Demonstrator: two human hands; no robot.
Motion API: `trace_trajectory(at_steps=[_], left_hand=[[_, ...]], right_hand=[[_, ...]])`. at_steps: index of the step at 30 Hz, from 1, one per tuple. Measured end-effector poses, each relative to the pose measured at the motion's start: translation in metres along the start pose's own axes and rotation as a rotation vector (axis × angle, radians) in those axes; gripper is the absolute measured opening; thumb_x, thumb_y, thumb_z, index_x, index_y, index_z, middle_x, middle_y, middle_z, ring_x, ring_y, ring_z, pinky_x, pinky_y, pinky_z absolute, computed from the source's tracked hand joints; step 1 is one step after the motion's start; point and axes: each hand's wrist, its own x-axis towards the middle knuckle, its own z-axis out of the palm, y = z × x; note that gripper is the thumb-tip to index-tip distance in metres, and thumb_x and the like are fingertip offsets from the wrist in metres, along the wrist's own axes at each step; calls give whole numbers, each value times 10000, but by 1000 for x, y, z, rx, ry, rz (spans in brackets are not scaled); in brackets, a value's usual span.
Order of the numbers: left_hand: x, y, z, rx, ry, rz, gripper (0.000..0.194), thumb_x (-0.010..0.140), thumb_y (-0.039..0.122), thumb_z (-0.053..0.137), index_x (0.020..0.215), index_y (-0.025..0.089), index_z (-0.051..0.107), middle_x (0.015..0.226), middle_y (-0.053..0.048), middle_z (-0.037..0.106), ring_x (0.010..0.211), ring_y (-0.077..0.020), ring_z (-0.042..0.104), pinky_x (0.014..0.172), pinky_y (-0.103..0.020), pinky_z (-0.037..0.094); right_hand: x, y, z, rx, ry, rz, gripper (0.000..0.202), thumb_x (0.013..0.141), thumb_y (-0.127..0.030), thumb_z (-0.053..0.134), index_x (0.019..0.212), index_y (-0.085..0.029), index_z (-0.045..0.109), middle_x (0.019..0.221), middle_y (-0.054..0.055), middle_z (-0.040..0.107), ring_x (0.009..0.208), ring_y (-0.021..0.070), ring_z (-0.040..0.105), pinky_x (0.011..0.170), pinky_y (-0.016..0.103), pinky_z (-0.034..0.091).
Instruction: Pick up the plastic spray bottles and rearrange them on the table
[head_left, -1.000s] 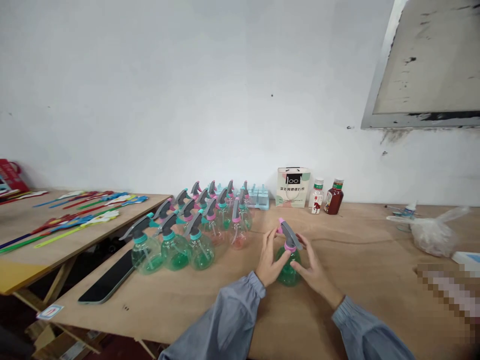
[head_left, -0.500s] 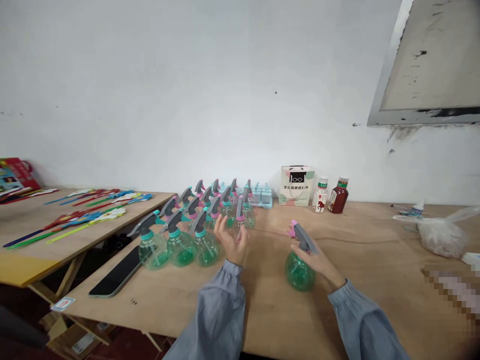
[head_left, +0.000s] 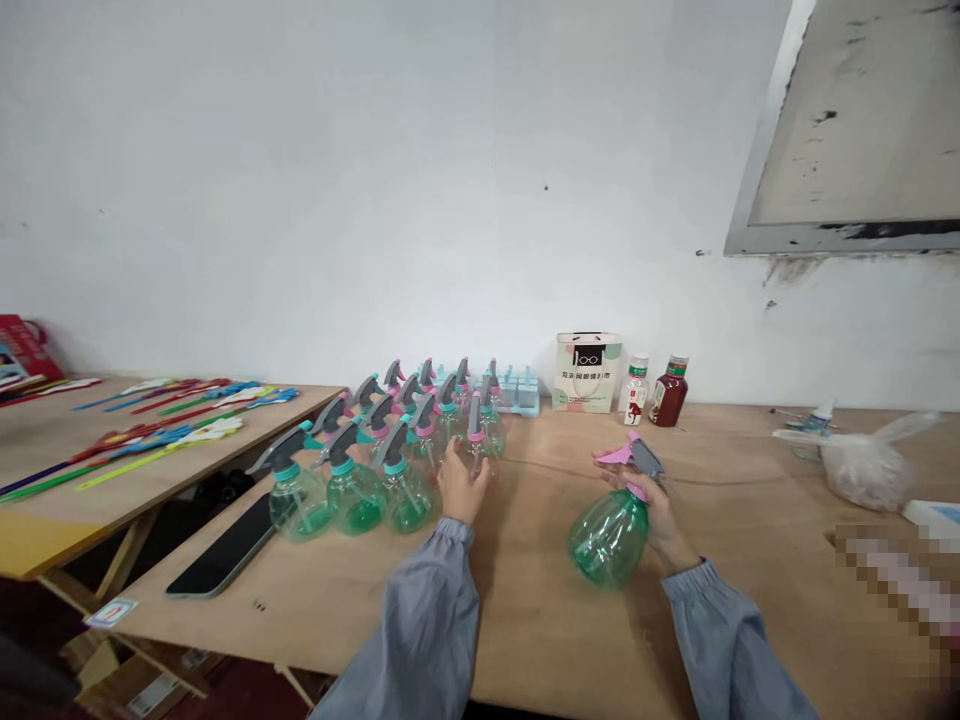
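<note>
My right hand [head_left: 660, 515] is closed round the neck of a green-tinted spray bottle [head_left: 609, 540] with a pink and grey trigger head. That bottle leans, its head toward the right and its round body low over the table. On the left, my left hand [head_left: 463, 485] curls its fingers and thumb about the body of a clear spray bottle [head_left: 475, 425] with a pink collar, at the right end of a group. Several more spray bottles [head_left: 356, 495] stand close together there, with teal or pink collars and grey triggers; those in front hold green liquid.
A black phone [head_left: 221, 550] lies left of the bottles. Behind stand a light-blue rack [head_left: 517, 395], a paper bag [head_left: 587, 375] and two drink bottles [head_left: 667, 392]. A tied plastic bag [head_left: 870, 470] is at right. Colourful flower-ended sticks [head_left: 172, 435] cover the left table.
My right hand has shifted down to the bottle's neck, and the bottle has tipped rightward. My left hand's fingers have closed in around the clear bottle, which has stayed in place.
</note>
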Motion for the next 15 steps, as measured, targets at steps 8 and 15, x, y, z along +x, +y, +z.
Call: trace_trajectory(at_steps=[8,15], left_hand=[[-7,5,3,118,-14,-5,740,750,434,682,1375,176,380,1256,-161,572,1188,-359,538,991,-525,404],[-21,14,3,144,-136,94,582,768,427,659,1281,210,494,1201,-122,533,1134,-320,529,940,-483,426]], right_hand=[[-4,-1,4,-6,20,50,468,692,-504,591,1053,-224,694,963,106,767,1047,339,694,808,452,569],[-3,3,6,-4,44,1,369,702,-466,605,980,-241,695,965,89,762,1036,321,695,868,460,554]])
